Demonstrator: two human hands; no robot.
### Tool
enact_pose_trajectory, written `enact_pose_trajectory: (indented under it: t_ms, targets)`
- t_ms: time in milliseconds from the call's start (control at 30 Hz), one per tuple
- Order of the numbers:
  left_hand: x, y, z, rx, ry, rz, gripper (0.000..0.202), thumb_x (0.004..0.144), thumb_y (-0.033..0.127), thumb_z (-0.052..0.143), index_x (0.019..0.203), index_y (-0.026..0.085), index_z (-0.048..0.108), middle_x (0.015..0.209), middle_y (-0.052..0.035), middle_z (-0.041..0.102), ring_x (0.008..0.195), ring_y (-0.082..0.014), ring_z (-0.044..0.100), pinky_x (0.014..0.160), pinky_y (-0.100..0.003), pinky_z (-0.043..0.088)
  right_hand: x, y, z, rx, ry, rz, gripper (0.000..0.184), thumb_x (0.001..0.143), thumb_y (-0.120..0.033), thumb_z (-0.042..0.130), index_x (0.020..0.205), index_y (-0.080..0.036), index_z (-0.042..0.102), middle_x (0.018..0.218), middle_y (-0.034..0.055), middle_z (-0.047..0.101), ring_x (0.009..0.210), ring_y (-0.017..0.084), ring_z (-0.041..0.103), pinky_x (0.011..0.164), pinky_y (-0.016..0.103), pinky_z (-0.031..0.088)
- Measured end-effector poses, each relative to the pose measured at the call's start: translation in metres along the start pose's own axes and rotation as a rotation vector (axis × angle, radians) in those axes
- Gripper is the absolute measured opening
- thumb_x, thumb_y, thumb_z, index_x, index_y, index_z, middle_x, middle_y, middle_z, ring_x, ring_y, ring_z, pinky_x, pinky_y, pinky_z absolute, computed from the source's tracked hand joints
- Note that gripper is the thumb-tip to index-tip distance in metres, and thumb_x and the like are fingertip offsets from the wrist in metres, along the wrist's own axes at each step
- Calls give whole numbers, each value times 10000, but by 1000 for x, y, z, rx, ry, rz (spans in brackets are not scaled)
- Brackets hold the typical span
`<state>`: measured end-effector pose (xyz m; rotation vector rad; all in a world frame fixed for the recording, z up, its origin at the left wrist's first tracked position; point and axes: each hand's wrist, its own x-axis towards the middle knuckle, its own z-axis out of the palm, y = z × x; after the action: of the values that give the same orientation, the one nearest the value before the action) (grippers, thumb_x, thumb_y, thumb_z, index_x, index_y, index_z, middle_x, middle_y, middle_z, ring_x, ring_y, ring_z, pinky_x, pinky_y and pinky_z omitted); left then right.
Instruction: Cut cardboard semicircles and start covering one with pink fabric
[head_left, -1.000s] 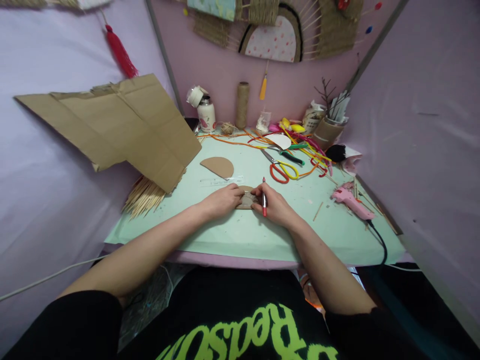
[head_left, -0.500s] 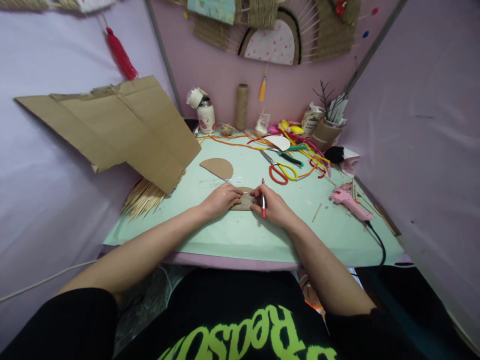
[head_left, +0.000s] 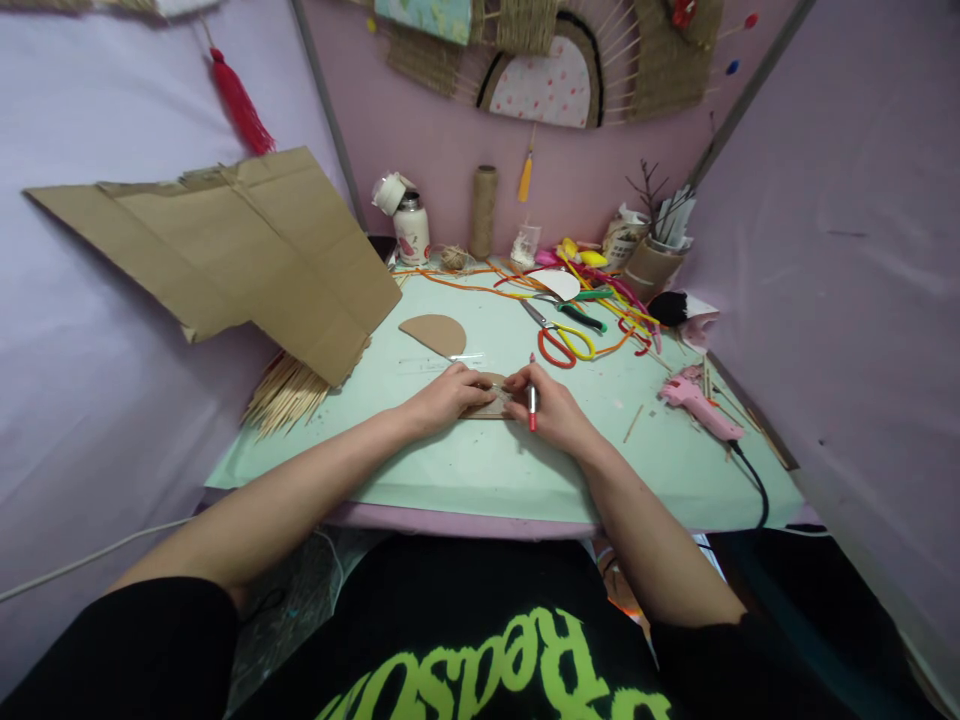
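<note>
Close to the table's front edge lies a small cardboard piece (head_left: 484, 414) with a rounded top. Something see-through with fine markings, perhaps a drawing template, covers part of it; its kind is hard to make out. My left hand (head_left: 450, 397) presses down on the cardboard from the left, fingers bent and close together. Between the fingers of my right hand (head_left: 556, 408) is a red-and-silver pen (head_left: 533, 396), almost upright, while the fingertips touch the right side of the cardboard. Just beyond my hands are a clear ruler (head_left: 431, 364) and a half-round cardboard cutout (head_left: 435, 334).
Scissors (head_left: 556, 335) and green-handled pliers (head_left: 581, 318) lie beyond my right hand, near colourful pipe cleaners (head_left: 626, 300). A pink glue gun (head_left: 701, 405) with a cord is at right. On the left, a large cardboard sheet (head_left: 247, 250) leans over bamboo sticks (head_left: 289, 395).
My right hand has shifted slightly right with the pen, which stands a little more upright. My left fingers have slid slightly over the cardboard. The clear ruler shows a little differently.
</note>
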<state>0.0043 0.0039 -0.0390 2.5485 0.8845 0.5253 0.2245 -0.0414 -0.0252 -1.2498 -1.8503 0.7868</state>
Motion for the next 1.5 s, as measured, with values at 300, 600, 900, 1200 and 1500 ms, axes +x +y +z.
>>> enact_pose_trajectory:
  t_ms: [300, 600, 900, 1200, 1500]
  targets:
    - [1, 0, 2, -102, 24, -79, 303, 945, 364, 502, 1131, 249, 713, 1098, -55, 685, 1016, -242, 486, 913, -405, 396, 2, -5, -13, 368, 445, 73, 206, 922, -387, 431, 1069, -248, 470, 913, 35, 663, 667, 145, 606, 712, 326, 497]
    - [4, -5, 1, -36, 32, 19, 294, 947, 344, 499, 1053, 239, 753, 1094, -70, 694, 997, -239, 497, 890, -403, 383, -2, -3, -12, 376, 286, 100, 296, 894, -471, 539, 1015, -214, 623, 807, 16, 637, 677, 138, 546, 656, 286, 467]
    - [4, -9, 1, 22, 10, 42, 278, 939, 304, 510, 1048, 253, 760, 1089, -70, 683, 979, -235, 502, 876, -380, 388, -21, -18, 24, 191, 196, 146, 174, 843, -357, 556, 770, -203, 594, 631, -21, 554, 583, 143, 504, 565, 270, 402]
    - [4, -11, 5, 20, 29, 63, 265, 935, 320, 520, 1006, 268, 770, 1084, -69, 686, 975, -233, 500, 884, -377, 383, -28, -18, 36, -5, 189, 66, 179, 826, -339, 569, 707, -226, 498, 619, -33, 523, 573, 144, 468, 565, 275, 385]
    - [3, -13, 5, -4, 30, 79, 267, 935, 314, 516, 1024, 258, 761, 1113, -80, 681, 972, -231, 493, 879, -396, 368, -27, -16, 38, -56, 182, 51, 174, 836, -336, 566, 715, -227, 506, 612, -30, 524, 566, 150, 471, 566, 287, 389]
